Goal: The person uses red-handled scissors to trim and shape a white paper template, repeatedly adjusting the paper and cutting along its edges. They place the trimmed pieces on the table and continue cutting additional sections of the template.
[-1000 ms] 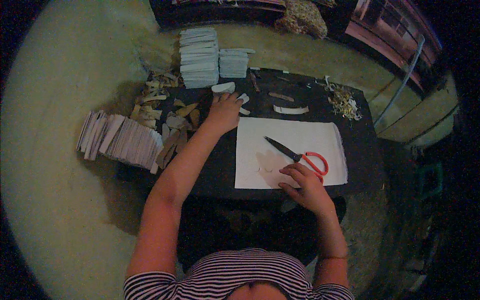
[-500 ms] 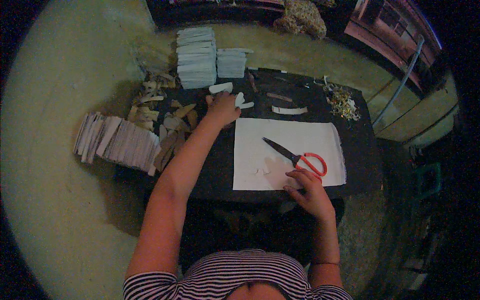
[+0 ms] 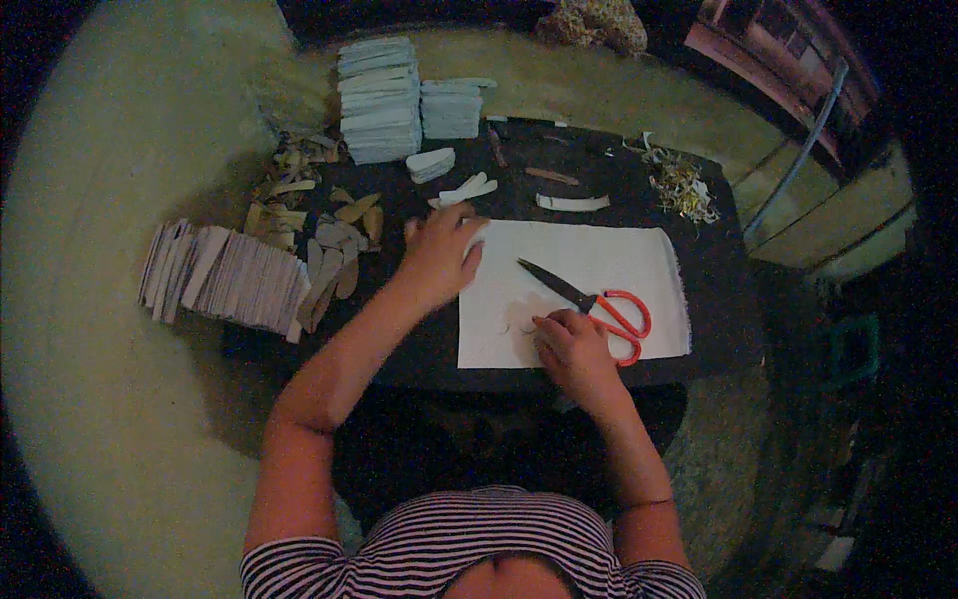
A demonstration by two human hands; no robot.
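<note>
My left hand [image 3: 439, 257] is open, fingers spread and empty, over the left edge of a white sheet [image 3: 619, 255]. Just beyond it lie a few white rounded strips [image 3: 467, 190], fanned out, with a short stack of similar strips [image 3: 431, 165] behind. Low over the sheet, my right hand [image 3: 579, 354] has thumb and fingers drawn together beside tiny curled scraps [image 3: 506, 327]; whether a scrap is between the fingertips cannot be made out. Scissors [image 3: 574, 293] with red handles lie on the sheet, dark blades toward the upper left, handles beside my right hand.
Tall white stacks [image 3: 379, 100] stand at the table's far left. A bundled row of strips [image 3: 225, 280] sits at the left edge, beside brown and grey cut pieces [image 3: 334, 255]. A pile of thin trimmings [image 3: 682, 185] lies far right. A curved white strip [image 3: 572, 203] lies beyond the sheet.
My left hand has drawn back from the white strips toward the sheet, leaving them on the table. My right hand has moved left and its fingers have closed near the scraps.
</note>
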